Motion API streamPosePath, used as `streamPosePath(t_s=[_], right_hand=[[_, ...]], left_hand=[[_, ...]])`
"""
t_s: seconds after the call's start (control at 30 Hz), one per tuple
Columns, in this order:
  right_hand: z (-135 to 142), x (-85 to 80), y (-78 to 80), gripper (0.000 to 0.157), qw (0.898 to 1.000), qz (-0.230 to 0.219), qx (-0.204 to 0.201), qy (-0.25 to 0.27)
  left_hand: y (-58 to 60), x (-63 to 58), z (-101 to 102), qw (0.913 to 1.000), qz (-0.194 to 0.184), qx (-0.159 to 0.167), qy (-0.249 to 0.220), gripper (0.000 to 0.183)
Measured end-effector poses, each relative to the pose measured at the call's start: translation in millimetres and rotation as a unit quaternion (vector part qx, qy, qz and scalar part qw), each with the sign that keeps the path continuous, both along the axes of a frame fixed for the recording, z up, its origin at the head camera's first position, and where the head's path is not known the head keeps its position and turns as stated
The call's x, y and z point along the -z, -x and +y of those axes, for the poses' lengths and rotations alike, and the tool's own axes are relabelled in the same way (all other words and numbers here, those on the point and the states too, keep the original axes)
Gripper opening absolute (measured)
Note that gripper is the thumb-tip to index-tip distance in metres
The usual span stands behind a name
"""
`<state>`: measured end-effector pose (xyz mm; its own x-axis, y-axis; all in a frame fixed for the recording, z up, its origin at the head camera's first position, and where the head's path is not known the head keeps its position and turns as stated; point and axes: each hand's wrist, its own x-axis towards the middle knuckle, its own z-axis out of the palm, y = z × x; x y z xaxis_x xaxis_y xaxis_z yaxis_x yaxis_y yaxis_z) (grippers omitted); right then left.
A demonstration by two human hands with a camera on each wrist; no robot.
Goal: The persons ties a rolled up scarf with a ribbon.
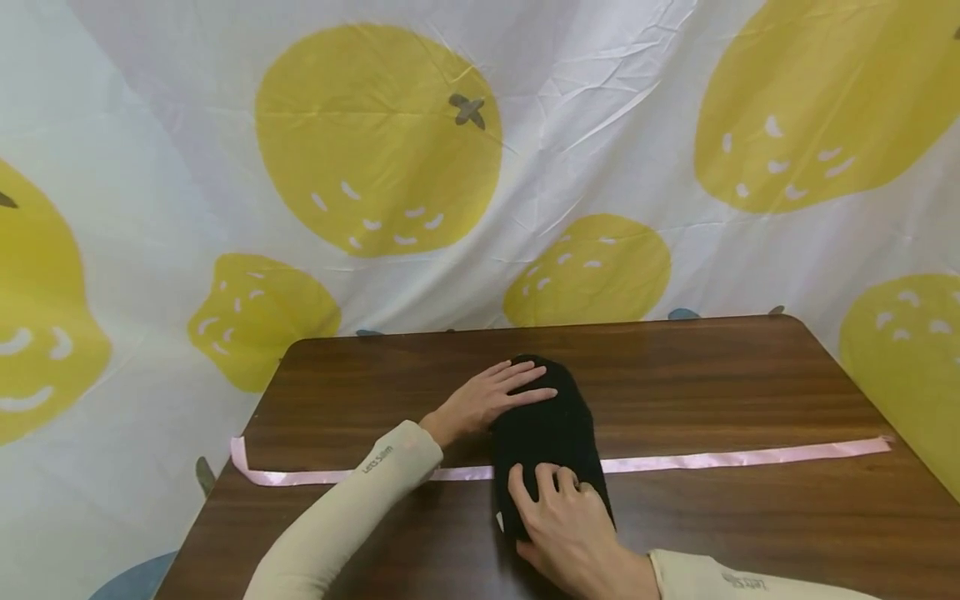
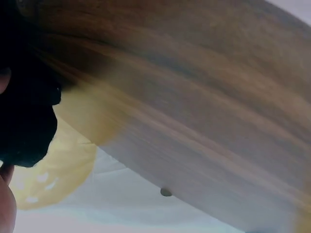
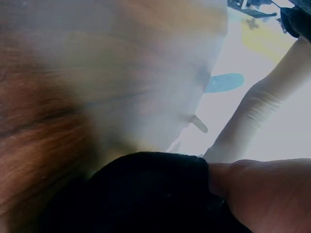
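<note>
A long black cloth item (image 1: 551, 429), soft-looking with a rounded far end, lies lengthwise on the brown table (image 1: 712, 375). A small white tag (image 1: 500, 522) shows at its near left edge. My left hand (image 1: 487, 400) rests over the far left part, its fingers straight and spread across the fabric. At the near end my right hand (image 1: 573, 525) grips the cloth with bent fingers on top and the thumb at the near edge. In the right wrist view the thumb (image 3: 267, 191) lies against the black fabric (image 3: 150, 189). The left wrist view shows the rounded black end (image 2: 26, 131) close to the fingers.
A pink ribbon (image 1: 750, 458) runs across the table, passing under the black cloth; its left end (image 1: 238, 454) curls up at the table's edge. Behind the table hangs a white curtain (image 1: 187, 167) printed with yellow lemons.
</note>
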<state>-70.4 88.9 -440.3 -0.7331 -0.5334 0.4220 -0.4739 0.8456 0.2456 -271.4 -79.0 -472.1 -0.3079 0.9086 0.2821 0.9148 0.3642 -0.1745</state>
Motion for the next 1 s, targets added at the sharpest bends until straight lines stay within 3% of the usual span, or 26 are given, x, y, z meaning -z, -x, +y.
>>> streamPosePath(t_s=[0.13,0.27,0.5,0.77,1.0], right_hand=[[-1,5.0,4.0,0.084,0.999,-0.033,0.002,-0.015],[0,9.5,7.1,0.087,0.999,-0.035,0.001,-0.030],[1,14.0,7.4,0.090,0.998,-0.044,-0.005,-0.038],[0,17.2,10.0,0.092,0.998,-0.036,-0.020,-0.054],[1,13.3,13.1,0.095,0.996,-0.058,-0.038,-0.052]], left_hand=[[1.1,2.2,-2,0.9998,0.017,0.001,0.011,0.061],[1.2,3.3,-5,0.9991,0.037,-0.001,0.020,0.063],[-2.3,6.4,-8,0.9991,0.023,-0.019,0.028,0.059],[-4.4,8.7,-9,0.9975,0.028,-0.041,0.051,0.074],[-5.6,8.7,-12,0.9964,0.026,-0.049,0.065,0.080]])
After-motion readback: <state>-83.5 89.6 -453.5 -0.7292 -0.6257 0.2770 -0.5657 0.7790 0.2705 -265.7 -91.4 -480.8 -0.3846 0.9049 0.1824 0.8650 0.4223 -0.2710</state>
